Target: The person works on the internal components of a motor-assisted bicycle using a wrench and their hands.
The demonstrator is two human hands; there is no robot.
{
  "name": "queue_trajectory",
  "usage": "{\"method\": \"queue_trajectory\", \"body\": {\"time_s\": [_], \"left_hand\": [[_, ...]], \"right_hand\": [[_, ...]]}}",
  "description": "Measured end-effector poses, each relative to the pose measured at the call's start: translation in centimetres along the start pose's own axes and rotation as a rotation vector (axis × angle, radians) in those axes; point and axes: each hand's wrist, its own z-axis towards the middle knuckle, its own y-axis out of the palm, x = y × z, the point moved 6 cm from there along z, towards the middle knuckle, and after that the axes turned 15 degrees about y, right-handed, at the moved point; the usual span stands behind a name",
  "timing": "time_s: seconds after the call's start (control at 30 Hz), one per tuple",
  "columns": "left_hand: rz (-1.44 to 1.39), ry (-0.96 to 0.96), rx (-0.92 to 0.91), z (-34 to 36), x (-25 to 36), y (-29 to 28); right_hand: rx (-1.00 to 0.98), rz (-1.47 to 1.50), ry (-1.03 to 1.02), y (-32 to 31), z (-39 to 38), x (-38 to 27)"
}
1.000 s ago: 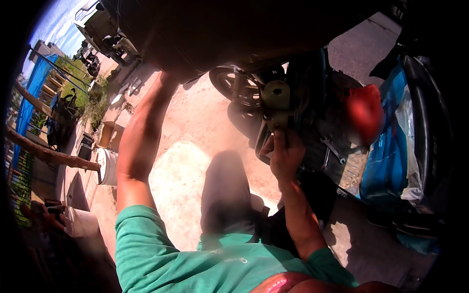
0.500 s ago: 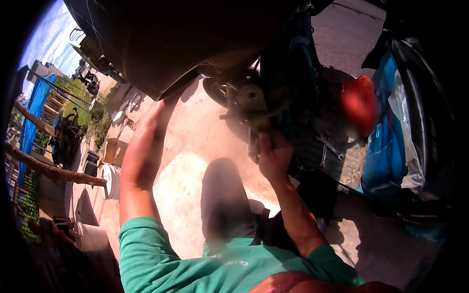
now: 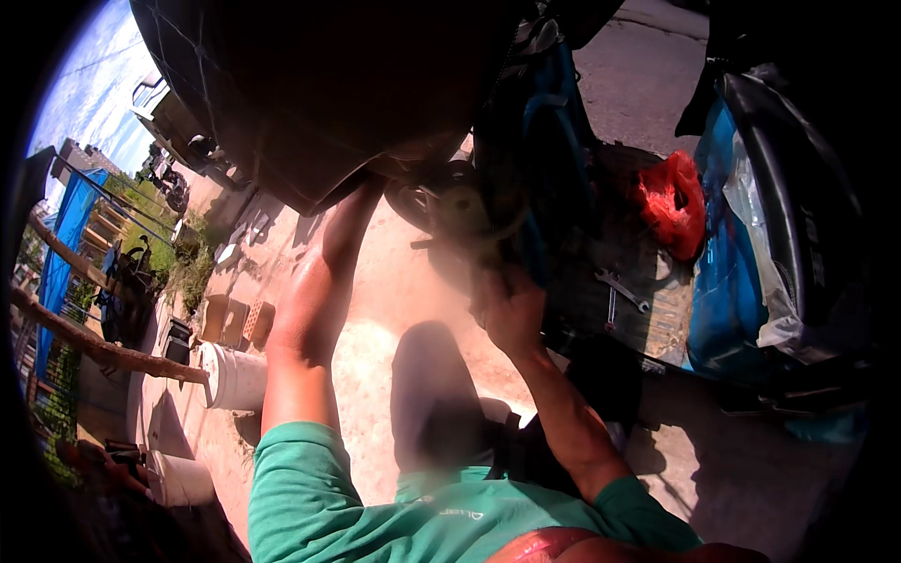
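A large dark cover (image 3: 319,103) fills the top of the view. My left forearm (image 3: 328,267) reaches up behind its lower edge, which hides my left hand. Below the cover, in shadow, is a machine part with a round metal disc (image 3: 461,205). My right hand (image 3: 514,310) is just beneath this part, fingers curled closed. Shade and haze hide what they grip, if anything. To the right of that hand, wrenches (image 3: 624,291) lie on a ribbed floorboard (image 3: 668,324).
A red plastic bag (image 3: 674,205) sits on the floorboard beside a blue panel (image 3: 723,281). At left stand a white bucket (image 3: 235,377) touching a wooden pole (image 3: 113,352), a second bucket (image 3: 180,479) and hollow bricks (image 3: 258,322). My bent knee (image 3: 427,375) is below the machine part.
The view has shifted slightly, so the cover, wrenches and red bag sit further left. My right hand stays closed under the machine part, a little lower in the picture. The left hand remains hidden.
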Motion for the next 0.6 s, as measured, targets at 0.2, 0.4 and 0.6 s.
{"method": "queue_trajectory", "body": {"time_s": [0.2,0.4,0.6], "left_hand": [[-0.036,-0.009,0.055,-0.3,0.1,-0.1],[-0.045,-0.024,0.122,-0.8,0.0,-0.7],[-0.083,-0.013,0.197,0.1,0.1,0.2]], "right_hand": [[0.047,0.037,0.040,-0.4,-0.2,-0.1],[0.023,-0.045,0.013,-0.4,-0.9,-1.6],[0.131,-0.027,-0.042,-0.6,-1.8,-2.8]]}}
